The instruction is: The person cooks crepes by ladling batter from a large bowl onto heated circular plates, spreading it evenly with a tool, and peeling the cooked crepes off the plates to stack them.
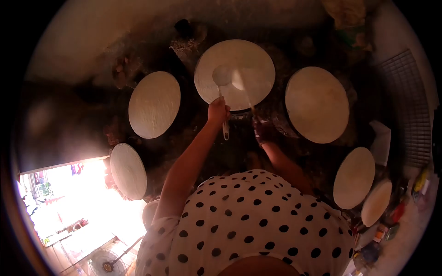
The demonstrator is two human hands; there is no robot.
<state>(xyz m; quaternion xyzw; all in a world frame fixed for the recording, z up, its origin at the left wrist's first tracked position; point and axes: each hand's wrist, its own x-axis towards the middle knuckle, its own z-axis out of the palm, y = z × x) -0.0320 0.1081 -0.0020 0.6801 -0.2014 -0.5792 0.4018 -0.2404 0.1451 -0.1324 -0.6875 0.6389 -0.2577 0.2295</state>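
Note:
A large pale round disc lies in front of me at the top centre. My left hand is closed round the handle of a ladle, whose round bowl is over the disc. My right hand grips a thin light-coloured tool that reaches up over the same disc beside the ladle; its far end is blurred. A bright whitish patch shows between the two tools. Which of them touch the disc's surface I cannot tell.
More pale discs stand around: two on the left, a large one on the right, and two lower right. A wire rack is at the far right. A fan stands lower left, by a bright opening.

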